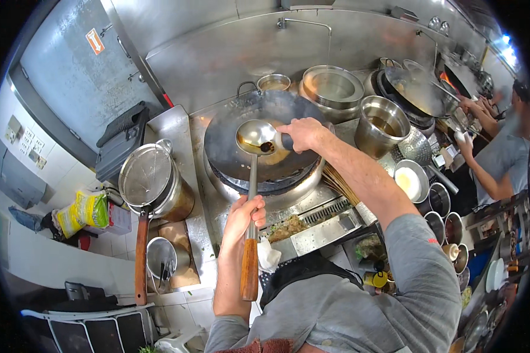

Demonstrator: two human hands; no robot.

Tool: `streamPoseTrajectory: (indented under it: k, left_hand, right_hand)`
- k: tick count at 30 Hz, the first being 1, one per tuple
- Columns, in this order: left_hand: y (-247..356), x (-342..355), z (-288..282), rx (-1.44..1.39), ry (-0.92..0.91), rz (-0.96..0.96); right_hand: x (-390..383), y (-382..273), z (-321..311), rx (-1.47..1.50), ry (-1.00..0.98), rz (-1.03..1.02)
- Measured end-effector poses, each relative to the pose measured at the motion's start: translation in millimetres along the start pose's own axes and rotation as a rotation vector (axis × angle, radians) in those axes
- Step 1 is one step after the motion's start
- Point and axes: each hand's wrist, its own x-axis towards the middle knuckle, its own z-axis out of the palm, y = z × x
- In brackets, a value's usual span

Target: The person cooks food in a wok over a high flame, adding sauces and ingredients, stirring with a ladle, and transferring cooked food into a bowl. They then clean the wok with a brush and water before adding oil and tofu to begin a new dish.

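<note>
My left hand [244, 217] is wrapped around the metal shaft of a ladle [252, 193], above its wooden grip. The ladle's round bowl hangs over a large dark wok [224, 141] and holds a little dark liquid. Close to the right rim of that bowl is my right hand [305, 135], its fingers curled and the index finger reaching toward the bowl. A small dark rounded piece [287, 141] shows under those fingers; its kind cannot be made out. Steam blurs part of the wok, which rests on a round metal burner ring [277, 200].
On the left, a wood-handled strainer [146, 176] lies across a metal pot [182, 200]. Metal pots [334, 85] stand behind the wok, and a deep pot [383, 126] stands to its right. Further right, a co-worker [506, 153] handles another wok [415, 91]. Several small containers [439, 200] line the right.
</note>
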Motion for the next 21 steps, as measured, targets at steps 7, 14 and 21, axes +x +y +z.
streamPoseTrajectory:
  k: [7, 14, 21]
  left_hand:
    - [14, 14, -19, 0.142, 0.037, 0.022]
    - [31, 77, -44, 0.913, 0.326, 0.207]
    - [24, 78, -19, 0.488, -0.289, 0.219]
  right_hand:
    - [-43, 22, 29, 1.110, 0.763, -0.210]
    - [-220, -5, 64, 1.468, 1.212, 0.034]
    - [-434, 1, 140, 1.133, 1.462, 0.665]
